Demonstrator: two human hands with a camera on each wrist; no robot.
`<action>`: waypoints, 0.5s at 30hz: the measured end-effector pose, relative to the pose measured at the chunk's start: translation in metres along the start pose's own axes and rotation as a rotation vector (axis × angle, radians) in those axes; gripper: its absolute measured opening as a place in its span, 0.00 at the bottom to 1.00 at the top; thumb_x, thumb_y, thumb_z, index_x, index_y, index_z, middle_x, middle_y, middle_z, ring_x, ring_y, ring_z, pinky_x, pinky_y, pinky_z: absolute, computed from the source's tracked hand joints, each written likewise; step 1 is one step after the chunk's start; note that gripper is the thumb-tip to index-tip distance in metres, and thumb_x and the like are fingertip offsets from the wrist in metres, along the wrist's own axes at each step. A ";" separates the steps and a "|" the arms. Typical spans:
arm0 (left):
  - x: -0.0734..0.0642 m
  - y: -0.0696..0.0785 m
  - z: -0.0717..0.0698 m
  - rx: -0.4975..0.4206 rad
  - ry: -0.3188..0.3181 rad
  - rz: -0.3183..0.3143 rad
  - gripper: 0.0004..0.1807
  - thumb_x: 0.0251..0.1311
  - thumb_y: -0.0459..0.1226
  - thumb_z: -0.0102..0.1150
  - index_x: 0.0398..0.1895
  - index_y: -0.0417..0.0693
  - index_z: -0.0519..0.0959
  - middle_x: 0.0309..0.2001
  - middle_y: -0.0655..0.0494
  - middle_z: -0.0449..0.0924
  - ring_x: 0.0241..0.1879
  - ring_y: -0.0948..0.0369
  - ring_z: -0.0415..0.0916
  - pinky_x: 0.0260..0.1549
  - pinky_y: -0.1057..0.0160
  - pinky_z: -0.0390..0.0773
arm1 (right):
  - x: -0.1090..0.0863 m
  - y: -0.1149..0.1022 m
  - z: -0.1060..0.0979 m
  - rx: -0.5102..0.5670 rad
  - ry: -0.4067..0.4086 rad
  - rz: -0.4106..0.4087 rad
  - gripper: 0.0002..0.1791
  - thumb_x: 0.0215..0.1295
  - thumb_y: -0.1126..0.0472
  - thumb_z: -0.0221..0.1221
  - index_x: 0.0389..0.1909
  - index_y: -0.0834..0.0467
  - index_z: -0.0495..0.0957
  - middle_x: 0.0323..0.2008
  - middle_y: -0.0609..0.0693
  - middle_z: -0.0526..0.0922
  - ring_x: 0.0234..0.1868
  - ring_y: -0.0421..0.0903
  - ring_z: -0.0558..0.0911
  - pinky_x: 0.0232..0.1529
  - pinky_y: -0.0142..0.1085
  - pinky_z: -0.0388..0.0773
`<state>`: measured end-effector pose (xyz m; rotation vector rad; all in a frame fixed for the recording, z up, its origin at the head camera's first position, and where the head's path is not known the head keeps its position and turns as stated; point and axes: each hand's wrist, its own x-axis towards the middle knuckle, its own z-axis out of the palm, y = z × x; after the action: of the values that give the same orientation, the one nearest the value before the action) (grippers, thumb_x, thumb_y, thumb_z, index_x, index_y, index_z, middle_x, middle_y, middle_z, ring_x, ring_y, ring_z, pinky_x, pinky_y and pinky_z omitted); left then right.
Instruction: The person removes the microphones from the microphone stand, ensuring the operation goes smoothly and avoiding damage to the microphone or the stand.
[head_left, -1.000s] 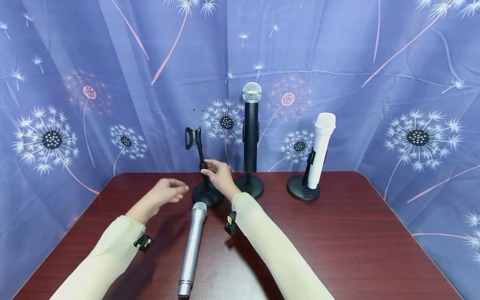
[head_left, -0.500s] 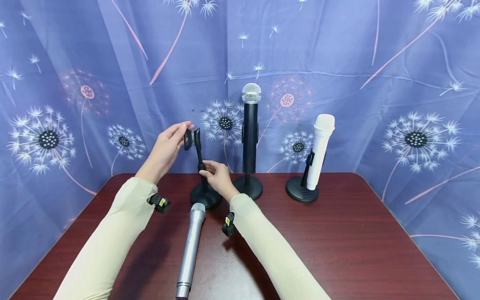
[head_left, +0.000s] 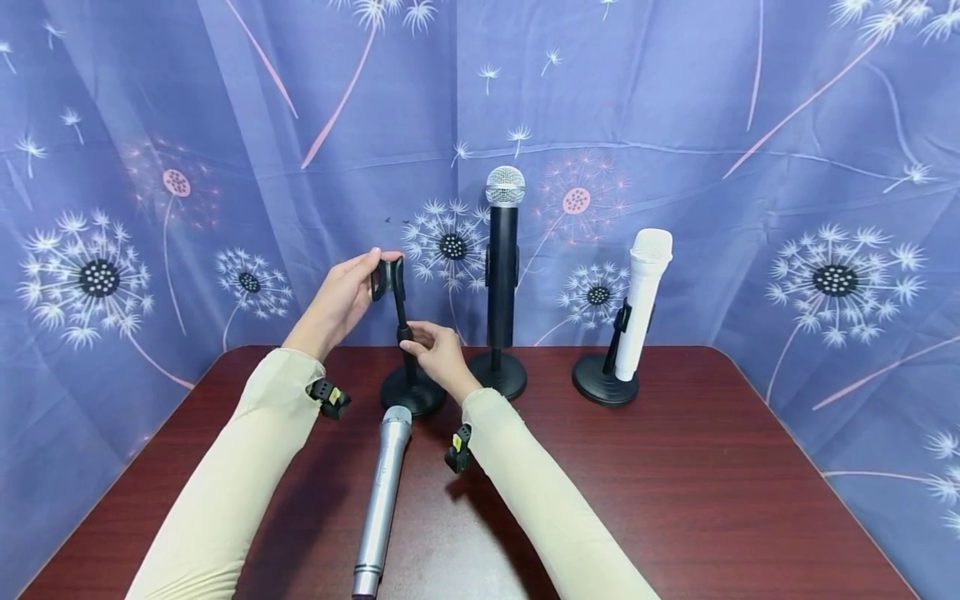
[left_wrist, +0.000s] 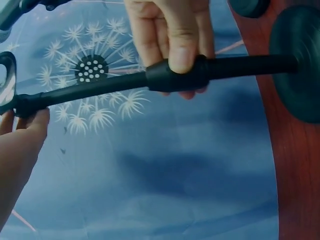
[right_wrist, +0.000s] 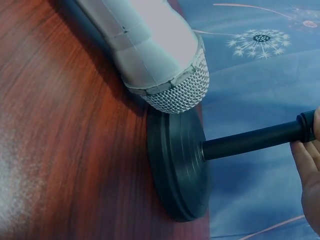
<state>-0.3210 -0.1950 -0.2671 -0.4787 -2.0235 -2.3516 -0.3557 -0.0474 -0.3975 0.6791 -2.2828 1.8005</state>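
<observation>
A black desktop microphone stand (head_left: 400, 312) rises from its round base (right_wrist: 180, 165) on the table. At its top, my left hand (head_left: 335, 302) holds the clip (head_left: 387, 279) from the left side; in the left wrist view its fingertips are at the clip's joint. Lower down, my right hand (head_left: 442, 358) pinches the collar (left_wrist: 177, 75) on the pole between thumb and fingers. A silver microphone (head_left: 382, 500) lies on the table in front of the stand. Its mesh head (right_wrist: 177, 92) is right by the base, and no microphone sits in the clip.
Just right of the stand, a black microphone with a silver head (head_left: 502, 267) stands upright in another stand. Farther right, a white microphone (head_left: 641, 304) leans in a third stand. The red-brown table (head_left: 675, 500) ends at a blue dandelion-print curtain (head_left: 675, 108).
My left hand has risen from low beside the stand to its top and taken hold of the clip. My right hand keeps its grip on the collar. The silver microphone lies where it was.
</observation>
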 end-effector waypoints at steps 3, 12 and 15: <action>-0.001 -0.003 -0.002 -0.004 -0.031 0.034 0.28 0.72 0.47 0.46 0.64 0.32 0.68 0.69 0.40 0.60 0.69 0.58 0.57 0.65 0.66 0.59 | -0.001 -0.001 0.000 0.006 0.002 -0.007 0.19 0.62 0.68 0.63 0.54 0.66 0.78 0.46 0.61 0.84 0.49 0.51 0.83 0.48 0.33 0.79; -0.004 -0.013 -0.004 0.096 -0.052 0.170 0.30 0.72 0.47 0.45 0.63 0.29 0.67 0.66 0.35 0.63 0.61 0.60 0.68 0.58 0.68 0.68 | -0.001 0.001 0.001 0.025 0.022 -0.010 0.19 0.61 0.69 0.63 0.53 0.66 0.79 0.45 0.61 0.84 0.48 0.51 0.83 0.46 0.34 0.80; -0.006 -0.016 -0.004 0.145 -0.046 0.224 0.28 0.73 0.47 0.44 0.62 0.30 0.69 0.63 0.37 0.68 0.57 0.62 0.71 0.54 0.69 0.70 | -0.001 0.003 0.003 0.031 0.040 -0.019 0.18 0.60 0.70 0.64 0.52 0.67 0.79 0.44 0.62 0.84 0.47 0.52 0.83 0.46 0.34 0.79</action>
<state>-0.3199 -0.1976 -0.2849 -0.7173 -2.0205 -2.0680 -0.3559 -0.0495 -0.4010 0.6618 -2.2201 1.8275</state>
